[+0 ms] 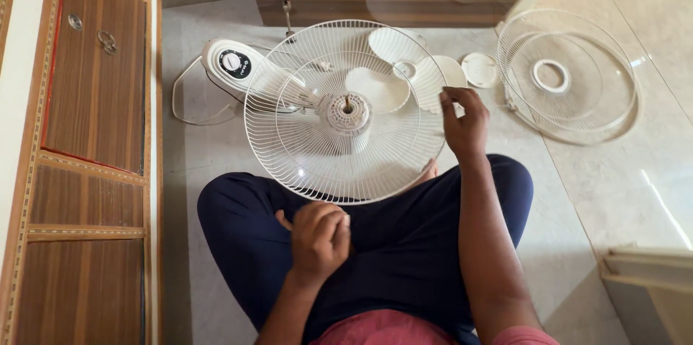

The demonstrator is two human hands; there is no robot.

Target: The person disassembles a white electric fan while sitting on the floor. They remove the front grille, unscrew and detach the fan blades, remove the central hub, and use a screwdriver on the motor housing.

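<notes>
Seated cross-legged on the tiled floor [202, 157], dark trousers. The rear fan guard [345, 110], a white wire cage still on the motor shaft, is tilted over the knees. Its right rim is pinched by the right hand [464, 125], fingers closed on the wires. The left hand [317, 237] is curled into a loose fist just below the guard's lower rim; whether anything is held inside cannot be told. The hands are kept well apart. The fan base [232, 63], white with a round dial, lies behind the guard, cord looped beside it. The blade [404, 71] lies on the floor beyond, a round cap [479, 69] beside it. The front guard [567, 74] lies apart to the right. A wooden cabinet [94, 136] stands along the left.
</notes>
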